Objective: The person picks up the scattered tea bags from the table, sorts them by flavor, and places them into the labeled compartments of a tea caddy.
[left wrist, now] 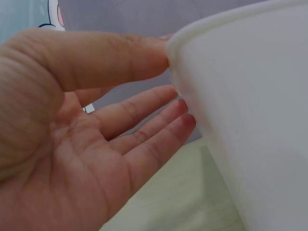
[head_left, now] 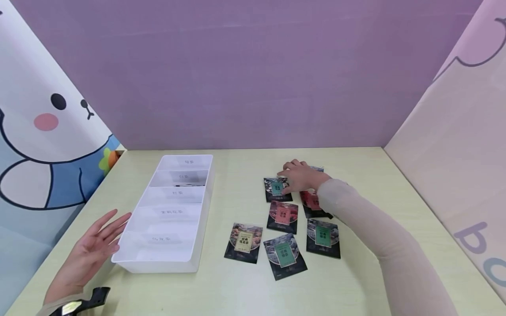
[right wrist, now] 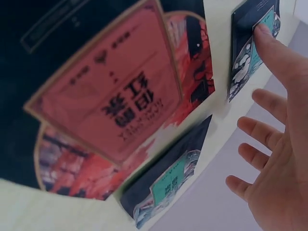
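Observation:
My right hand (head_left: 302, 177) reaches over the far packets on the table. Its thumb touches a dark tea packet with a teal label (head_left: 276, 188), and the other fingers are spread apart in the right wrist view. A red-label tea packet (right wrist: 110, 86) lies close below that wrist, partly covered by the forearm in the head view. Another green-label packet (right wrist: 171, 180) is mostly hidden behind the right hand from the head. On the left, my left hand (head_left: 88, 250) has its fingers extended, with thumb and fingertips against the side of a white divided box (left wrist: 250, 96).
Nearer packets lie flat: a second red-label packet (head_left: 282, 217), a yellow-label one (head_left: 243, 242), and two green-label ones (head_left: 285, 256) (head_left: 323, 237). The box's compartments bear handwritten labels; one holds something dark (head_left: 189, 184). Purple and printed panels (head_left: 253, 79) enclose the table.

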Action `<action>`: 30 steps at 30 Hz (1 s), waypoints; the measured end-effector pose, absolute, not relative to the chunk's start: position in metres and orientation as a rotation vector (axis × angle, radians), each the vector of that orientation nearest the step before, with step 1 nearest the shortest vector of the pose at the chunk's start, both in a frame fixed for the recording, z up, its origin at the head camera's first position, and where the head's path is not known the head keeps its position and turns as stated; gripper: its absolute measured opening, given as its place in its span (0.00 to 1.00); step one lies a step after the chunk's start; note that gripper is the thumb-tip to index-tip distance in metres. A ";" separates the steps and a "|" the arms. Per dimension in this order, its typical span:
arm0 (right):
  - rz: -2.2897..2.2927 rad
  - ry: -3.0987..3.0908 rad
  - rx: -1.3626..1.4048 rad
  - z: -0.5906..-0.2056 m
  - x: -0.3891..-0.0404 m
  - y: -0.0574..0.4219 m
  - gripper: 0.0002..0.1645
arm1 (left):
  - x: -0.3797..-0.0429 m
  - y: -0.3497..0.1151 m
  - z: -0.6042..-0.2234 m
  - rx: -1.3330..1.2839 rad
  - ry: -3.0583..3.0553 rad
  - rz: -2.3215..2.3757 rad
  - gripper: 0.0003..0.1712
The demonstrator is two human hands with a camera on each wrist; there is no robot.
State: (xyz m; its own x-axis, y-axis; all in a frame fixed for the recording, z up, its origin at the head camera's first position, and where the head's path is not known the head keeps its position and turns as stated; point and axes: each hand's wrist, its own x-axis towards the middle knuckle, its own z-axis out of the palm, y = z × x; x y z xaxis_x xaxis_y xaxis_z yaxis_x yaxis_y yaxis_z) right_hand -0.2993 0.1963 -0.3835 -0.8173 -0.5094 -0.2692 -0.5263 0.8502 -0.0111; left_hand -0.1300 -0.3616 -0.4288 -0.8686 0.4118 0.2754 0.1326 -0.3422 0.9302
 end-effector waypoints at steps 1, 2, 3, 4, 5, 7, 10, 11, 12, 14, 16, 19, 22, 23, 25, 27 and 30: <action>0.086 2.763 -0.793 -0.384 -0.299 0.197 0.40 | -0.130 -0.361 -0.429 0.704 1.694 2.330 0.46; 0.078 2.761 -0.796 -0.384 -0.299 0.197 0.39 | -0.130 -0.361 -0.428 0.696 1.700 2.330 0.46; 0.062 2.759 -0.797 -0.384 -0.299 0.198 0.37 | -0.130 -0.361 -0.428 0.692 1.708 2.328 0.46; 0.049 2.759 -0.794 -0.385 -0.299 0.198 0.36 | -0.131 -0.361 -0.428 0.692 1.705 2.329 0.46; 0.030 2.759 -0.787 -0.385 -0.299 0.198 0.36 | -0.131 -0.361 -0.428 0.690 1.702 2.331 0.46; -0.014 2.764 -0.774 -0.385 -0.299 0.197 0.35 | -0.130 -0.361 -0.428 0.693 1.693 2.334 0.46; -0.115 2.769 -0.749 -0.384 -0.298 0.195 0.34 | -0.130 -0.362 -0.428 0.708 1.676 2.337 0.47; -0.159 2.770 -0.739 -0.384 -0.298 0.194 0.34 | -0.129 -0.362 -0.428 0.712 1.671 2.339 0.47; -0.206 2.770 -0.731 -0.385 -0.298 0.193 0.34 | -0.129 -0.362 -0.428 0.717 1.668 2.339 0.47; -0.299 2.762 -0.719 -0.385 -0.299 0.192 0.33 | -0.129 -0.362 -0.428 0.721 1.662 2.341 0.47; -0.397 2.737 -0.701 -0.387 -0.300 0.191 0.33 | -0.128 -0.362 -0.428 0.720 1.662 2.342 0.47; -0.538 2.685 -0.686 -0.390 -0.300 0.190 0.32 | -0.128 -0.361 -0.428 0.716 1.660 2.342 0.47; -0.657 2.641 -0.677 -0.392 -0.300 0.190 0.33 | -0.127 -0.361 -0.427 0.704 1.663 2.341 0.47; -0.681 2.634 -0.678 -0.393 -0.300 0.190 0.34 | -0.128 -0.360 -0.427 0.697 1.661 2.343 0.47; -0.713 2.632 -0.673 -0.393 -0.300 0.190 0.35 | -0.128 -0.360 -0.427 0.688 1.663 2.344 0.47; -0.730 2.636 -0.658 -0.393 -0.300 0.191 0.36 | -0.129 -0.359 -0.427 0.679 1.672 2.344 0.47; -0.745 2.651 -0.646 -0.393 -0.300 0.192 0.34 | -0.129 -0.358 -0.427 0.664 1.694 2.339 0.47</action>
State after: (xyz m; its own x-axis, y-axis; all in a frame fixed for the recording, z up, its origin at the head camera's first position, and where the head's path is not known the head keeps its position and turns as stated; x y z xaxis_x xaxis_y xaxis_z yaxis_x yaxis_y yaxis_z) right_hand -0.3002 0.1922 -0.3928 -0.8495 -0.4990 -0.1715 -0.3367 0.7628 -0.5521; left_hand -0.1293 -0.3580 -0.4266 -0.8845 0.3940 0.2497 0.1144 -0.3358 0.9350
